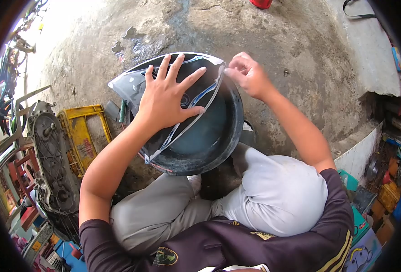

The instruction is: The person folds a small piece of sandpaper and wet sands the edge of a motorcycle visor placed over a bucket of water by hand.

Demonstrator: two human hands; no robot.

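Head view: left hand [164, 97] splayed over probably light, stiff fairing panel [130, 88]; right hand [251, 78] curled, grip unclear; rim [213, 59] seems best hold.

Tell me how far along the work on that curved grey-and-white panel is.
Looks done: the curved grey-and-white plastic panel is set over the round black basin; its whitish, dull corner may be partly worked.
In hand: the left hand is spread over the panel, and the right hand is curled beside that corner.
Probably left: the long edge with blue streaks, though its finish is unclear.
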